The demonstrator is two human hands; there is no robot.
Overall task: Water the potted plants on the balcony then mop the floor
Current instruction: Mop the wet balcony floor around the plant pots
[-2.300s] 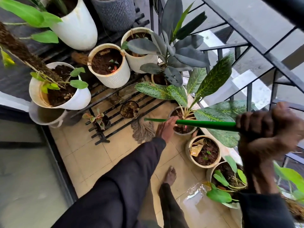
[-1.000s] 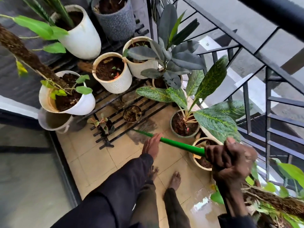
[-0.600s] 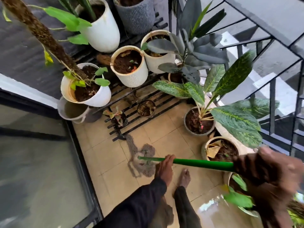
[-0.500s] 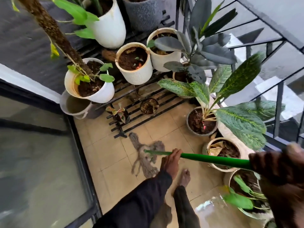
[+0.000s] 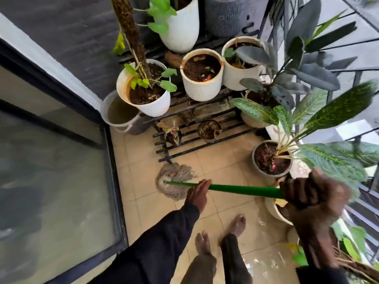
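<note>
I hold a mop with a green handle (image 5: 242, 189) in both hands. My left hand (image 5: 198, 194) grips the handle low, close to the grey string mop head (image 5: 174, 182), which lies bunched on the beige tiled floor (image 5: 215, 165) just in front of the black plant rack (image 5: 196, 138). My right hand (image 5: 311, 193), blurred and near the camera, grips the upper end of the handle. Several potted plants stand around: a white pot with a climbing vine (image 5: 143, 89), a ribbed white pot of soil (image 5: 202, 76) and a grey pot with speckled leaves (image 5: 270, 158).
A glass sliding door (image 5: 51, 171) with a dark frame fills the left. A black metal railing (image 5: 356, 78) bounds the right side. A bucket (image 5: 121, 117) sits under the vine pot. My bare feet (image 5: 221, 232) stand on the tiles, with wet floor (image 5: 266, 261) at lower right.
The mop head has been drawn back from under the rack toward the door and my feet, and is now bunched rather than spread. The view has swung left.
</note>
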